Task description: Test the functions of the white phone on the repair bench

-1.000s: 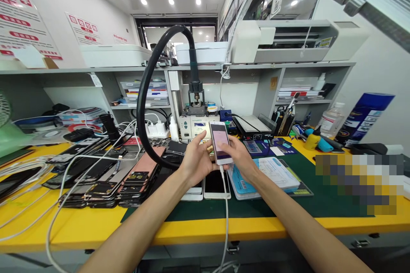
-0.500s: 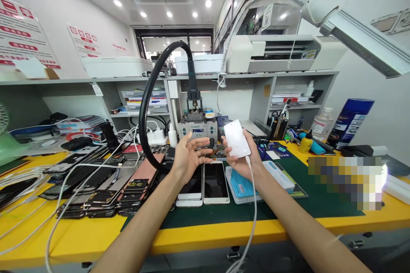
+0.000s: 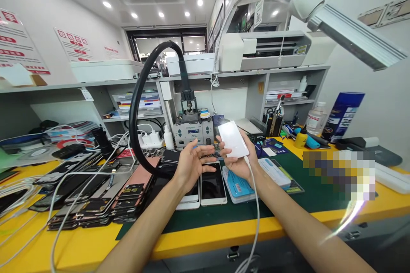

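In the head view, your right hand (image 3: 244, 165) is clamped round a glossy white rectangular phone (image 3: 232, 140), back showing, at four o'clock from centre; your left hand (image 3: 189, 163), at the phone's eight o'clock, has its fingers spread apart, nothing seen in them. A thin white rubbery cable (image 3: 255, 204) runs from the phone past the front edge of the yellow flat-topped desk (image 3: 275, 228), so a snag could yank it. The slick-looking shell could slip if your grip loosened, striking the pale-framed, glassy dark-screened phone (image 3: 213, 185) at seven o'clock. A smooth black tubular hose (image 3: 133, 106) arches at your left hand's eleven; a careless sweep could knock it.
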`<state>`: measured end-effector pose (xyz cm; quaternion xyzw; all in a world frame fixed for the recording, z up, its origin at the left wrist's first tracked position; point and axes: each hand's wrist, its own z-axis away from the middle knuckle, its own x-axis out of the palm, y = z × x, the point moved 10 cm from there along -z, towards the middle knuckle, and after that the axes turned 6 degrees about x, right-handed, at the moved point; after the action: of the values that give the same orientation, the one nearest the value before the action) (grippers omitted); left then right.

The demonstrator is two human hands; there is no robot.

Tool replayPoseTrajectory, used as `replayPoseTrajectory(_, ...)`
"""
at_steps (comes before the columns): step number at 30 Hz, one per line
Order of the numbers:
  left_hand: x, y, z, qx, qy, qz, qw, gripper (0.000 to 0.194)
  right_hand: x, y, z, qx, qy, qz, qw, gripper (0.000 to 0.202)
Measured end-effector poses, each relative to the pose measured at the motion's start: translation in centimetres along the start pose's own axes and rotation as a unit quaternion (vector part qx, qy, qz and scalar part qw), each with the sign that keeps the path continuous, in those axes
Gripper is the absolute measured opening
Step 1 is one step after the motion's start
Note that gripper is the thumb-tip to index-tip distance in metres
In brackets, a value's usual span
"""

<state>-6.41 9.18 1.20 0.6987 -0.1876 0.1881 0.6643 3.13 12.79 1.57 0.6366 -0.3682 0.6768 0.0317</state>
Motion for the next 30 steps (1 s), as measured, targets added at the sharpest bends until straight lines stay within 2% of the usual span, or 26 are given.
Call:
replayPoseTrajectory(5,-0.1,-0.3,-0.1,-0.010,0.008,0.008,1.000,0.048,0.1,-0.2,-0.1,-0.014,0.020,0.045,0.999,0.060)
replayPoseTrajectory(8,0.0,-0.8,-0.1,-0.031,0.008,0.023,0.999,0.049,-0.9,-0.6,-0.2,-0.049,0.101,0.115,0.987,0.055)
replayPoseTrajectory(11,0.6,-1.4,0.1,-0.050,-0.015,0.044,0.998,0.050,-2.6,-1.2,0.3,-0.089,0.231,0.244,0.938,0.041)
replayPoseTrajectory(13,0.8,-2.1,0.2,-0.072,-0.020,0.052,0.996,0.048,-2.9,-1.2,0.4,-0.097,0.266,0.322,0.903,0.034)
replayPoseTrajectory(15,0.4,-3.1,0.2,-0.108,-0.006,0.052,0.993,0.047,-2.8,-0.4,0.0,-0.080,0.252,0.358,0.895,0.031)
replayPoseTrajectory(17,-0.1,-4.0,0.2,-0.141,0.009,0.046,0.989,0.049,-2.6,0.4,-0.3,-0.056,0.228,0.363,0.902,0.030)
replayPoseTrajectory(19,-0.2,-4.4,0.1,-0.156,0.001,0.036,0.987,0.049,-2.5,0.5,-0.4,-0.047,0.219,0.363,0.905,0.031)
replayPoseTrajectory(22,0.5,-4.3,0.0,-0.146,-0.038,0.021,0.988,0.050,-2.0,0.1,0.0,-0.061,0.216,0.360,0.906,0.035)
replayPoseTrajectory(25,0.9,-3.8,-0.1,-0.115,-0.054,0.038,0.991,0.055,-0.4,0.5,0.0,-0.057,0.158,0.384,0.908,0.047)
replayPoseTrajectory(28,0.9,-3.3,-0.2,-0.088,-0.058,0.102,0.989,0.064,0.9,1.1,0.0,-0.053,0.118,0.424,0.896,0.062)
replayPoseTrajectory(30,1.4,-2.9,-0.2,-0.077,-0.094,0.153,0.981,0.069,1.3,0.6,0.1,-0.089,0.119,0.422,0.894,0.065)
